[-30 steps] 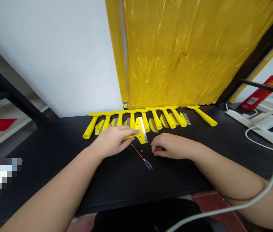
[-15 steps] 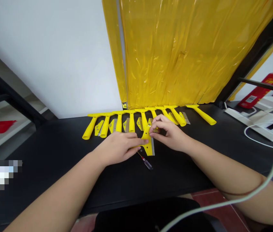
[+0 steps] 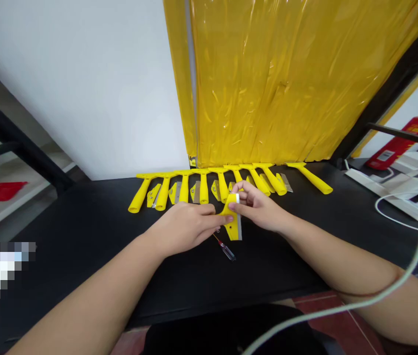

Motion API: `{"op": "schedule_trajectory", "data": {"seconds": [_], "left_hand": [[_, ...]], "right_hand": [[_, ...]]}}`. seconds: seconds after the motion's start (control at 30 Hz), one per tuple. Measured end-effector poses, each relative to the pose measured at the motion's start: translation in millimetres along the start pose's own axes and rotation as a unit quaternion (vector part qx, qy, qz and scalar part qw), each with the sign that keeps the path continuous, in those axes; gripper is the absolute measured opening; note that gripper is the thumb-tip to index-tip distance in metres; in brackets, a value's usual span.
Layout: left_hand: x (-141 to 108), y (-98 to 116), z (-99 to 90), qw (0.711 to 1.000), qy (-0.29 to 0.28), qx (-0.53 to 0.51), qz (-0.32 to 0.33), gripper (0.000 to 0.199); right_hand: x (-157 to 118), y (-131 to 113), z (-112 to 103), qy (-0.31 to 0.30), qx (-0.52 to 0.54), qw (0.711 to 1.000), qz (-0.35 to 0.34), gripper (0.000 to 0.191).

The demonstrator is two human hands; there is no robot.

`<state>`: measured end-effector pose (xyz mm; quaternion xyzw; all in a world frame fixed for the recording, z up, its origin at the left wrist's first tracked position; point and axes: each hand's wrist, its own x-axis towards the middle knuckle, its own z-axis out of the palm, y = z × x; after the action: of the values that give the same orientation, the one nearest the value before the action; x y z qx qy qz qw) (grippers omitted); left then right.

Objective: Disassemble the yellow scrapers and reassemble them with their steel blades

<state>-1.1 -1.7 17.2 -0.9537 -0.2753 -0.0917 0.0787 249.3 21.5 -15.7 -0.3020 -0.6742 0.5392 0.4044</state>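
A yellow scraper (image 3: 234, 230) with a metal blade along its right edge is held just above the black table. My left hand (image 3: 184, 226) closes around its handle, the index finger lying along the yellow head. My right hand (image 3: 259, 208) grips the upper end of the head, thumb on the near face and the other fingers behind it. Just below my left hand, a small screwdriver (image 3: 227, 251) with a clear, red-collared handle lies on the table, its tip partly hidden. Behind the hands, several yellow handles (image 3: 184, 188) lie in a row, with smaller yellow-and-metal blade pieces (image 3: 195, 191) between them.
The black table (image 3: 94, 231) backs onto a white panel (image 3: 101, 88) and a yellow plastic sheet (image 3: 268, 84). At right are a white power strip (image 3: 371, 185), cables and a red bottle (image 3: 401, 138). A pale cable (image 3: 342, 310) crosses in front of my right forearm.
The scraper has shifted slightly right and turned a little. My right fingers have moved from reaching over its upper end to gripping it, thumb on the face. The view has shifted slightly.
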Motion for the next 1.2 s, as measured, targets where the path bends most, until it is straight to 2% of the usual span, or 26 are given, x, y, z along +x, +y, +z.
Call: {"op": "schedule_trajectory", "data": {"seconds": [0.23, 0.33, 0.47, 0.57, 0.77, 0.97, 1.03, 1.1, 1.2], "left_hand": [[-1, -3, -4.8, 1.0, 0.018, -0.021, -0.009, 0.037], [-4, -14, -6.3, 0.997, 0.045, -0.043, -0.045, 0.035], [-7, -29, -4.7, 0.988, 0.105, -0.066, -0.088, 0.035], [-8, -32, -2.9, 0.984, 0.12, -0.067, -0.113, 0.035], [-6, -26, -1.1, 0.982, 0.118, -0.081, -0.126, 0.034], [-6, -27, 3.0, 0.981, 0.102, -0.074, -0.145, 0.035], [-6, -26, 4.1, 0.982, 0.095, -0.068, -0.148, 0.036], [-5, -25, 4.7, 0.983, 0.088, -0.065, -0.15, 0.037], [-4, -22, 4.5, 0.984, 0.075, -0.071, -0.145, 0.037]], "right_hand": [[3, 5, 2, 0.012, -0.011, 1.0, 0.013, 0.03], [3, 6, -4, 0.012, -0.117, 0.993, 0.018, 0.024], [-1, 3, -4, -0.073, -0.325, 0.942, -0.037, 0.013], [-4, 1, 6, -0.133, -0.39, 0.906, -0.095, 0.022], [-2, 9, 19, -0.162, -0.432, 0.879, -0.12, 0.017], [-5, -2, 14, -0.223, -0.4, 0.883, -0.103, 0.007], [-7, -10, 12, -0.241, -0.355, 0.895, -0.118, 0.006], [-9, -15, 10, -0.203, -0.295, 0.92, -0.162, 0.006], [-8, -15, 8, -0.062, -0.253, 0.938, -0.227, 0.004]]}}
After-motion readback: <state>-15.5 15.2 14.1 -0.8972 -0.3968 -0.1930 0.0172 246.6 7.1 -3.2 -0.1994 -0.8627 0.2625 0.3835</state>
